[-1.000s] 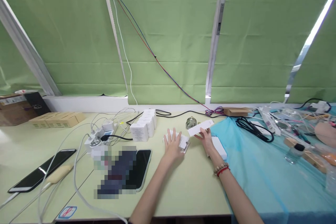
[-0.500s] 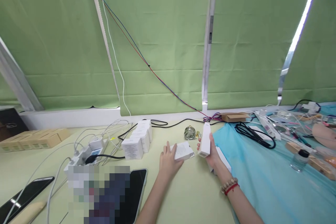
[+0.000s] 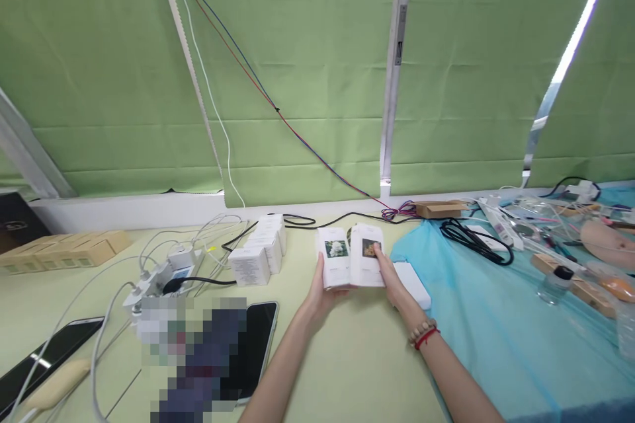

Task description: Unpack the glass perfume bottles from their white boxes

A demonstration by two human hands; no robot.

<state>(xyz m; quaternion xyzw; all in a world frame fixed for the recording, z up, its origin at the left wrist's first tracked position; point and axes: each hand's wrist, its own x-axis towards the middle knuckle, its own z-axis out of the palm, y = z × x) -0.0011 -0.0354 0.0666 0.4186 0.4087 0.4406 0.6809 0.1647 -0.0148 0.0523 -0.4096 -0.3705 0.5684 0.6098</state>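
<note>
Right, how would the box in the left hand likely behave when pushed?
The box is probably fairly stiff, since its edges look straight. It is likely light, as the left hand alone holds it. Stood on end, it might tip easily, being taller than wide.

Green blinds (image 3: 307,66) face me, red and blue wires (image 3: 277,109) slanting across them. On my left I see a row of tan boxes (image 3: 67,253), a power strip (image 3: 157,287) and a dark-screened phone (image 3: 254,347); on my right, a blue sheet (image 3: 481,337), a coiled black cable (image 3: 469,238) and a bottle (image 3: 553,289) (clear, dark-capped).
</note>
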